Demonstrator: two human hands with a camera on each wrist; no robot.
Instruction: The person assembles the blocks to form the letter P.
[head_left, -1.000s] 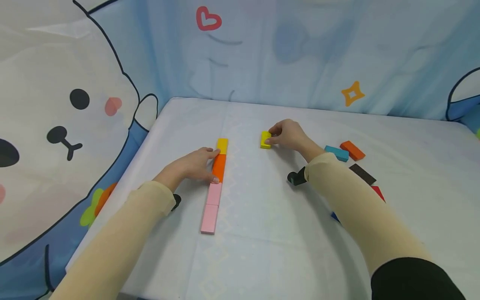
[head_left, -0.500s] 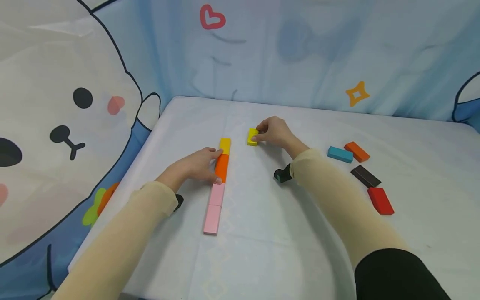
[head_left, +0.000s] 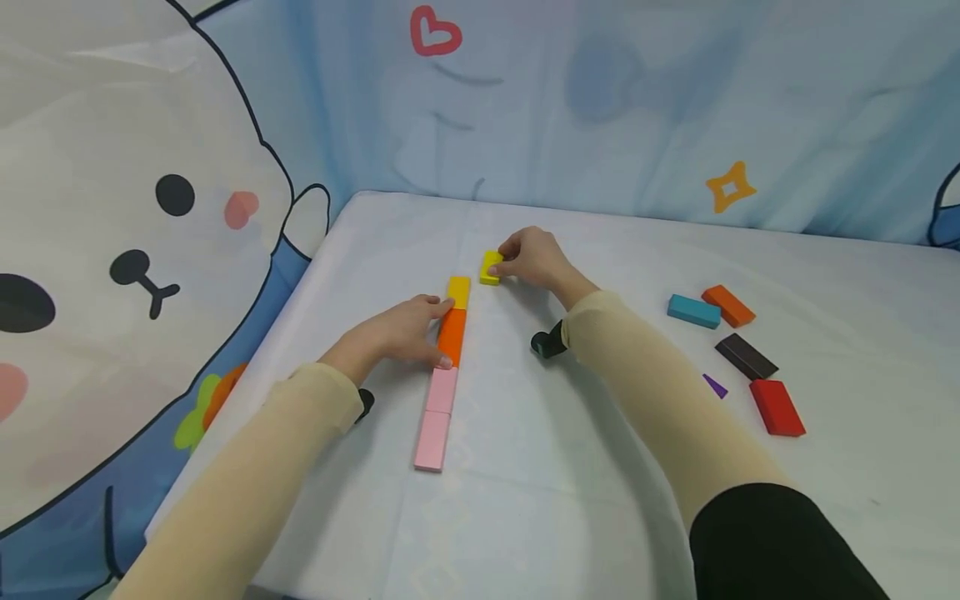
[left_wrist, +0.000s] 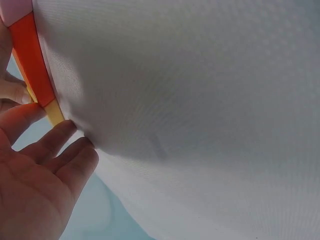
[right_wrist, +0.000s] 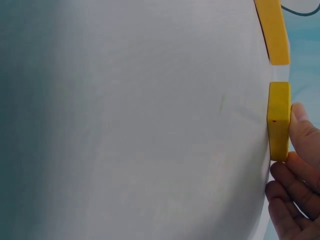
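Note:
A row of flat blocks runs away from me in the head view: two pink blocks (head_left: 432, 437), an orange block (head_left: 452, 337) and an amber-yellow block (head_left: 459, 292). Beside the row lies my left hand (head_left: 401, 333), its extended forefinger and thumb touching the two ends of the orange block. My right hand (head_left: 538, 262) pinches a lemon-yellow block (head_left: 490, 267) between thumb and fingers, just right of the row's far end. In the right wrist view a gap separates this yellow block (right_wrist: 279, 120) from the amber one (right_wrist: 274, 32).
Loose blocks lie at the right: blue (head_left: 693, 311), orange (head_left: 729, 306), dark brown (head_left: 746, 356) and red (head_left: 777, 407). A purple corner (head_left: 716, 386) shows beside the right sleeve, the rest hidden. A patterned curtain (head_left: 600, 108) hangs behind the white table (head_left: 540, 517).
My right hand has carried the yellow block leftward, close to the far end of the row. The left hand keeps its place at the row. The view has shifted slightly.

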